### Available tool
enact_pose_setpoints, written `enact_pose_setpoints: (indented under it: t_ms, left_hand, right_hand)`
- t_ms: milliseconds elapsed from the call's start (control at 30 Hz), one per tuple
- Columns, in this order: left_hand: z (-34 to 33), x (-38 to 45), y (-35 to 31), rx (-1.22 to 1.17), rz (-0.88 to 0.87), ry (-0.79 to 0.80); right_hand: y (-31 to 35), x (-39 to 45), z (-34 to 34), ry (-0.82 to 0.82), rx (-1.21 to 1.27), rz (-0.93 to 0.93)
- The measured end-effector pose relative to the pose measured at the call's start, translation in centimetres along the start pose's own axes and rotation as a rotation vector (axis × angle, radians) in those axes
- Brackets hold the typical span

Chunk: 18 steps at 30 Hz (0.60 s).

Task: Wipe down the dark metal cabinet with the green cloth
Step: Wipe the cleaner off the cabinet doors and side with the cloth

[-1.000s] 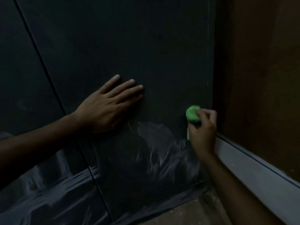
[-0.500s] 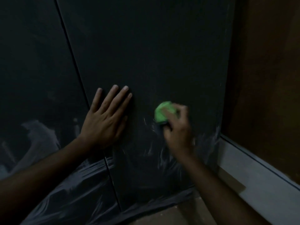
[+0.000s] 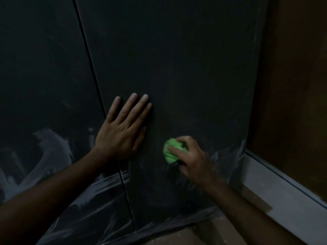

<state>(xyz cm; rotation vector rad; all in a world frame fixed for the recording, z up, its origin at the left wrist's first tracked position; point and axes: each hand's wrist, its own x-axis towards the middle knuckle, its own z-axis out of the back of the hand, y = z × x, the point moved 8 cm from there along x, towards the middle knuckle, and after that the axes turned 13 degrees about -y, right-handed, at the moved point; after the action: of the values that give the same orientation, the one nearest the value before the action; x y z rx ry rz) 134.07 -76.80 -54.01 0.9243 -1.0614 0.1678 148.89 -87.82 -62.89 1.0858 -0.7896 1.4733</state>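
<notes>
Cabinet: smooth dark metal, streaked pale below.
Cloth: green, crumpled, gripped by right hand against cabinet.
Left hand: laid flat on cabinet, fingers straight.

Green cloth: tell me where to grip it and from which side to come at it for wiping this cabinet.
Grip the green cloth around its bunched middle, coming from the open front side, since its back lies against the cabinet door. It is wadded into a small ball, so curled fingers can wrap it, as the right hand does now. The left hand lies flat on the door beside it.
</notes>
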Motion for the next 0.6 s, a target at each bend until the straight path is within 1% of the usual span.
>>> enact_pose_setpoints:
  t_ms: [33,67,133,167,200,233,267,300,333,367,400,433,467,533,567,600]
  left_hand:
    - [0.0,0.0,-0.1,0.012,-0.004,-0.004]
    - [-0.1,0.0,-0.1,0.024,0.000,-0.006]
    - [-0.1,0.0,-0.1,0.017,0.012,-0.009]
    - [0.0,0.0,-0.1,0.010,0.014,-0.012]
    - [0.2,0.0,0.0,0.002,0.014,-0.015]
    - [0.3,0.1,0.0,-0.010,0.012,-0.015]
    - [0.5,0.2,0.0,-0.029,0.010,-0.015]
    - [0.7,0.3,0.0,-0.051,0.009,-0.018]
    - [0.7,0.4,0.0,-0.069,0.009,-0.018]
    - [0.7,0.4,0.0,-0.081,0.008,-0.010]
    - [0.6,0.3,0.0,-0.078,0.003,0.002]
    - [0.6,0.3,-0.1,-0.067,0.000,0.011]
    - [0.5,0.3,-0.2,-0.054,0.009,0.016]
    - [0.4,0.4,-1.0,-0.044,0.072,0.026]
    - [0.2,0.7,-1.9,-0.055,0.094,0.030]
    - [-0.1,1.1,-3.4,-0.082,0.089,0.037]
  right_hand:
    - [-1.6,-0.1,0.9,-0.028,-0.011,-0.062]
    - [-3.2,0.5,1.9,-0.101,-0.017,-0.179]
    - [-5.0,2.4,3.1,-0.323,-0.033,-0.449]
    - [-4.2,3.5,3.0,-0.410,-0.014,-0.507]
    - [-2.4,4.6,2.3,-0.448,0.016,-0.480]
    - [-0.3,5.3,1.3,-0.416,0.040,-0.392]
    - [1.7,5.0,0.1,-0.330,0.026,-0.248]
    - [3.4,3.8,-0.9,-0.211,-0.006,-0.095]
    - [3.8,2.2,-1.4,-0.096,-0.033,0.012]
    - [3.1,0.6,-1.1,-0.012,-0.054,0.053]
    - [1.1,-0.4,-0.3,0.015,-0.065,0.014]
    - [-1.7,-1.0,0.9,-0.019,-0.085,-0.108]
    - [-4.6,-1.2,2.5,-0.102,-0.100,-0.296]
    - [-9.1,-1.7,5.1,-0.371,-0.123,-0.663]
    - [-9.4,-1.7,5.3,-0.467,-0.127,-0.740]
    - [-8.6,-1.3,4.8,-0.498,-0.114,-0.732]
